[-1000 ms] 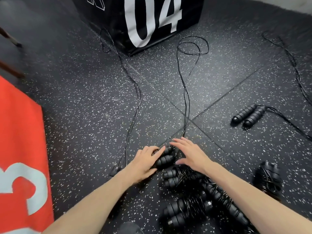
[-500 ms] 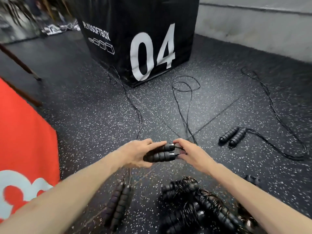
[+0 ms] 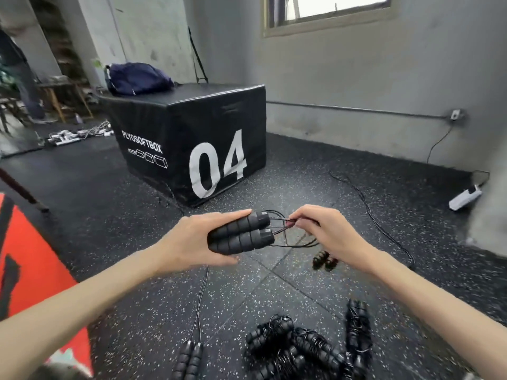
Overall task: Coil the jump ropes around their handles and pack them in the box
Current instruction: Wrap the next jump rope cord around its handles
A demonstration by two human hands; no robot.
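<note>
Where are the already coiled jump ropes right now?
In the head view, the coiled jump ropes lie piled on the floor at bottom centre-right, below the right hand, right of an uncoiled pair of handles.

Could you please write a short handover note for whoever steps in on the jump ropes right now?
Left hand grips a pair of handles side by side, lifted.
Right hand pinches that rope's cord at the handle ends; no turns wound yet.
Done: coiled ropes piled on the floor.
Left: wind this one, then the two uncoiled ropes on the floor; pack all.
</note>
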